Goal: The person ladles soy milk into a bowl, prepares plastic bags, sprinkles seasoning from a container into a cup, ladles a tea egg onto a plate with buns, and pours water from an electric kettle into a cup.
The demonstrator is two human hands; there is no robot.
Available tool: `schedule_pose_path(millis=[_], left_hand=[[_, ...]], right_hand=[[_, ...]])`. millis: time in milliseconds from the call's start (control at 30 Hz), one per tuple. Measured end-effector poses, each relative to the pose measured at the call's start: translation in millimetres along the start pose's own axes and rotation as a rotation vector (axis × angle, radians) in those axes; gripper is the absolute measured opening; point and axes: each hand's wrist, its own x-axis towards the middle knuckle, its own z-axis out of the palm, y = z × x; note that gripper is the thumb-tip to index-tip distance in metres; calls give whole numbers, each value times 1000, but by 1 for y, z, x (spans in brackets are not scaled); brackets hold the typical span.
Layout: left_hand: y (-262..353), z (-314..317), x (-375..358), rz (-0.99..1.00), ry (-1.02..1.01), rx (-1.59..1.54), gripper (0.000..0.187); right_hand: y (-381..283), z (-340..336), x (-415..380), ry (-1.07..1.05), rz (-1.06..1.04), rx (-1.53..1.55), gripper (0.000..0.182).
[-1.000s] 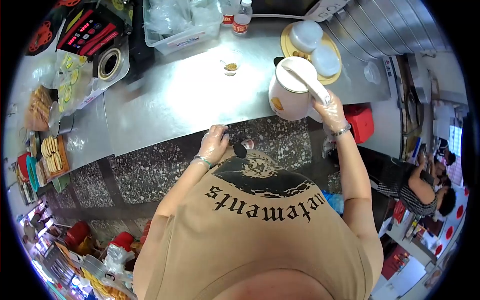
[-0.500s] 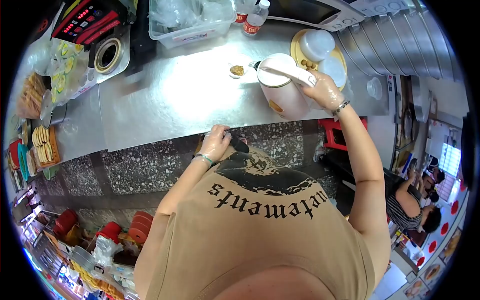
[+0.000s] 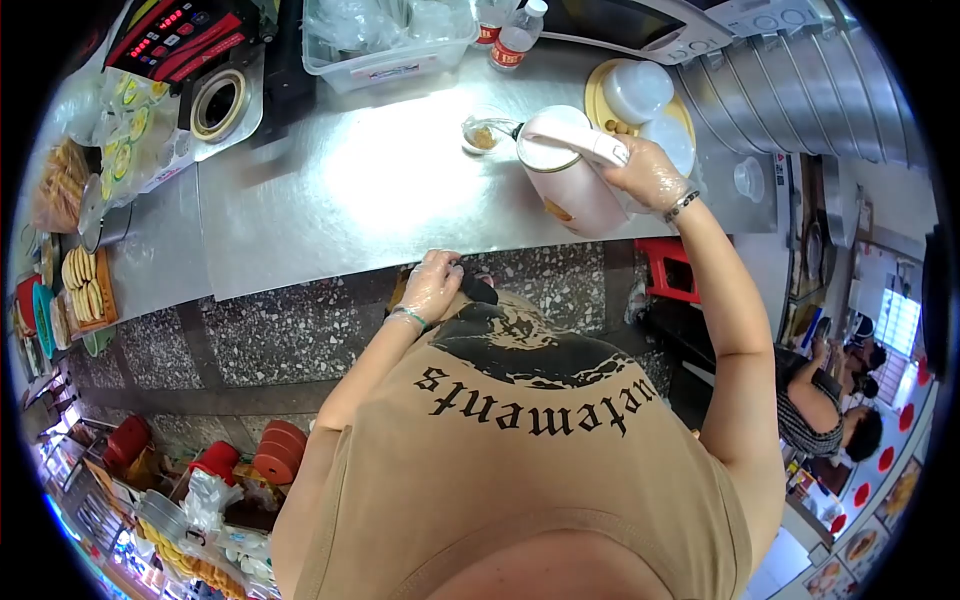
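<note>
My right hand (image 3: 648, 177), in a clear plastic glove, is closed round the handle of a pale pink kettle (image 3: 575, 195) with a white lid. The kettle tilts left, and its dark spout points at a small bowl (image 3: 479, 148) on the steel counter. Clear liquid runs from the spout into the bowl, over something yellow-brown. My left hand (image 3: 430, 288), also gloved, is by the counter's front edge, before my shirt. Its fingers are bent and together, with nothing visible in them.
A yellow round board (image 3: 598, 84) with plastic tubs and small brown balls lies behind the kettle. Water bottles (image 3: 515, 40) and a clear bin of bags (image 3: 390, 65) stand at the back. A sealing machine (image 3: 185, 45) is left; a red stool (image 3: 668, 268) is below the counter.
Liquid now runs from the spout into the small bowl, where none showed before. The kettle is tipped slightly more to the left. My left hand has hardly moved.
</note>
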Motion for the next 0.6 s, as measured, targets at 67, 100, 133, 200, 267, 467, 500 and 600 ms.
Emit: schedule_pose_path(millis=[67, 100, 133, 200, 267, 467, 500, 600], left_hand=[[-2, -1, -1, 9, 4, 4, 30], [-3, -1, -1, 6, -1, 3, 30], [-4, -1, -1, 4, -5, 1, 30], [-6, -1, -2, -3, -6, -3, 30], [-8, -3, -3, -11, -7, -7, 30], [-11, -5, -3, -1, -20, -16, 30], [-11, -5, -3, -6, -28, -19, 30], [-10, -6, -3, -11, -41, -23, 30]], right_hand=[[-1, 1, -1, 20, -14, -9, 33], [-2, 0, -3, 22, -28, 2, 32], [-4, 0, -4, 24, -41, 12, 32], [-5, 0, -6, 14, -15, 34, 32], [-6, 0, -7, 4, 10, 55, 32], [-12, -2, -14, 18, 60, 78, 30], [-11, -2, -14, 14, 59, 71, 30], [-13, -1, -14, 19, 55, 55, 30]])
